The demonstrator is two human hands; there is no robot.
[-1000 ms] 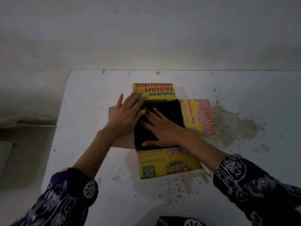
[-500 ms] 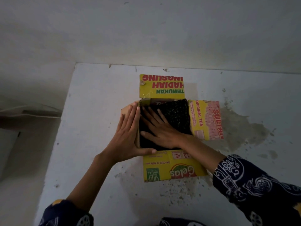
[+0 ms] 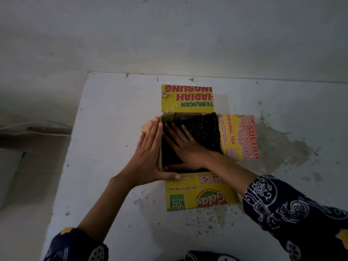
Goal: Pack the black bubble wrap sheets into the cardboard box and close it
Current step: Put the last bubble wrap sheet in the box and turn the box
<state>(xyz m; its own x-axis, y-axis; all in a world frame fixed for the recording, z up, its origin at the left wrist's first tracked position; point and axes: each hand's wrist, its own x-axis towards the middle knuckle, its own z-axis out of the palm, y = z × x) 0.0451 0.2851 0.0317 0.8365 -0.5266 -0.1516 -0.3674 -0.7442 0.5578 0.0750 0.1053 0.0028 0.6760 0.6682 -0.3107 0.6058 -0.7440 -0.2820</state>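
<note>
A yellow printed cardboard box (image 3: 199, 193) sits open on a white surface, its far, right and near flaps spread outward. Black bubble wrap (image 3: 205, 132) fills the inside. My right hand (image 3: 186, 147) lies flat on the wrap, fingers spread, pressing down. My left hand (image 3: 148, 157) holds the brown left flap (image 3: 146, 127) upright against the box's left side, palm on the flap's outer face, thumb hooked over the near left corner. The lower part of the wrap is hidden under my right hand.
The white surface (image 3: 113, 147) has a stained, flaking patch (image 3: 282, 146) to the right of the box. A white wall rises just behind the surface's far edge. On the left the surface ends at a drop to a lower ledge (image 3: 28, 140).
My left hand left the top of the wrap, took the left flap and raised it from flat to upright. My right hand stays pressed on the wrap.
</note>
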